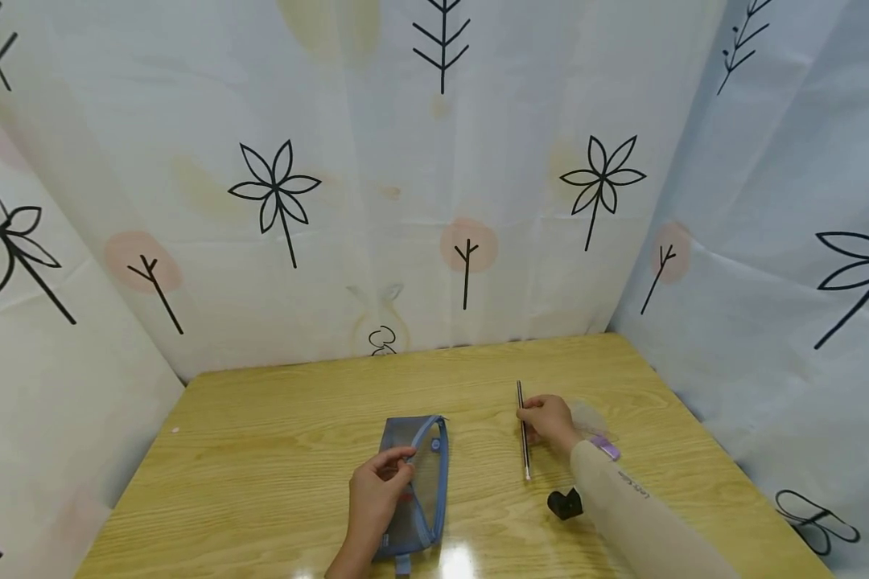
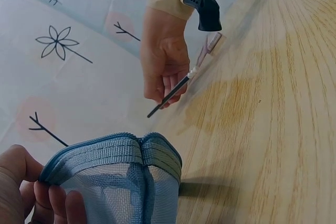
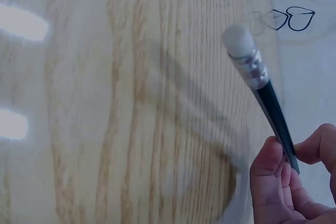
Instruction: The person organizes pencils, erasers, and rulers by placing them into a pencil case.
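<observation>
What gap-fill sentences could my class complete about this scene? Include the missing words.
The right hand holds a pencil tipped with a ____ eraser.
The left hand grips a mesh pouch whose trim is ____ in colour.
The table top shows a ____ grain.
Missing words: white; blue; wood.

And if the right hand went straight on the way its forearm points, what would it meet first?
Beyond the pencil it pinches, the right hand would probably meet the patterned backdrop; in the head view, that line clears the pouch. Hand height is unclear, so it might brush the tabletop first.
</observation>
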A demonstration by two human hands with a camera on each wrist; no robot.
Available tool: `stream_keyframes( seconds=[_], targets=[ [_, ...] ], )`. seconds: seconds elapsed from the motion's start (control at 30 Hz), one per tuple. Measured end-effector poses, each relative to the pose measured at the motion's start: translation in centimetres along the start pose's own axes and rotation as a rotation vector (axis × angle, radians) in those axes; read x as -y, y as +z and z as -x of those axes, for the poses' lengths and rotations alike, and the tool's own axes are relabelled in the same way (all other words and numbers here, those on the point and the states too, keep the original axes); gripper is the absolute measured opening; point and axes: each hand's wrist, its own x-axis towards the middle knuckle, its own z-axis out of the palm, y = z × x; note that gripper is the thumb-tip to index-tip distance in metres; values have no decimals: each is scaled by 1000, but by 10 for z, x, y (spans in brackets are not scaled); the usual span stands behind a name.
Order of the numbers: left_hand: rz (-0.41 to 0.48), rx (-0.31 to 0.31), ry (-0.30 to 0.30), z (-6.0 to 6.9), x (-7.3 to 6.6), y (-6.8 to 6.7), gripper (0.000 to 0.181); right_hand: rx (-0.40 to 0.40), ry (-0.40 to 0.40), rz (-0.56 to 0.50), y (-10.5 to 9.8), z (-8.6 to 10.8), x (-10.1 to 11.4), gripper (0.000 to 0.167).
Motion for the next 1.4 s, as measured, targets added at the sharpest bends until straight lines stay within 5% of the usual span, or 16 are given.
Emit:
stream_keyframes(
  seconds=[0.47,1.4],
  targets=[
    [-9,-14,-7,1,0,1,24,33,111,-152,8,16,-8,36],
    [-15,-33,38,1,-1,2,23,92,102,-254,27,48,-1,35]
  ],
)
